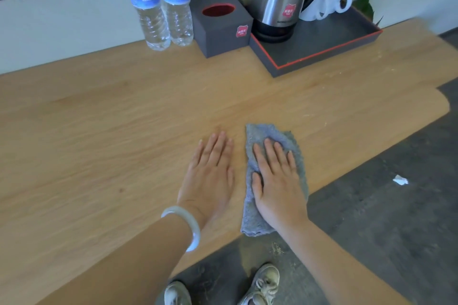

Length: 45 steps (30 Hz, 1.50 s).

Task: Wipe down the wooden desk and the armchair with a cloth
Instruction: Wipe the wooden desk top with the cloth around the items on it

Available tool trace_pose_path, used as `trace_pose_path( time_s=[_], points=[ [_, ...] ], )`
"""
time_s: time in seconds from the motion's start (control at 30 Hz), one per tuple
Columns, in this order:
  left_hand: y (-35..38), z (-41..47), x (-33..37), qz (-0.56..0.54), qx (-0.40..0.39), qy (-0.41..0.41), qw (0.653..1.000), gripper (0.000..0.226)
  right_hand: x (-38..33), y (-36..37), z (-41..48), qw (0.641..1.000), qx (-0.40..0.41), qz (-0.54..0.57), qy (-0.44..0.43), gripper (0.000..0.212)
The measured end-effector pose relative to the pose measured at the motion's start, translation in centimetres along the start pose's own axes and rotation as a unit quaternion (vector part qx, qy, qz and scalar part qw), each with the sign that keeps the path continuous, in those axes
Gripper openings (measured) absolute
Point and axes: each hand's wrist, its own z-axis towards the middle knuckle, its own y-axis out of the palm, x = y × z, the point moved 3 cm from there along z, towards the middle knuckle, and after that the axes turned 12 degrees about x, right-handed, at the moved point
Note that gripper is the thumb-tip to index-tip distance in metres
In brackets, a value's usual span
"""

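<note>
Now, right hand (277,181) flat on nubby cloth (251,218), left hand (210,176) flat on wooden desk (99,131)

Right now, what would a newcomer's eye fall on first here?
The right hand presses a grey cloth flat near the front edge of the desk, and the left hand lies flat on the bare wood beside it. At the back, by the wall, stand two bottles, a dark box and a steel kettle on a tray.
</note>
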Motion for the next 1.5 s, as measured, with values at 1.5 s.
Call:
trace_pose_path(
  time_s=[1.5],
  points=[
    [0.5,7.0,7.2,-0.036,0.021,0.108,0.993,0.05,9.8,-0.8,4.9,0.999,0.006,-0.003,0.045,0.062]
  ],
)
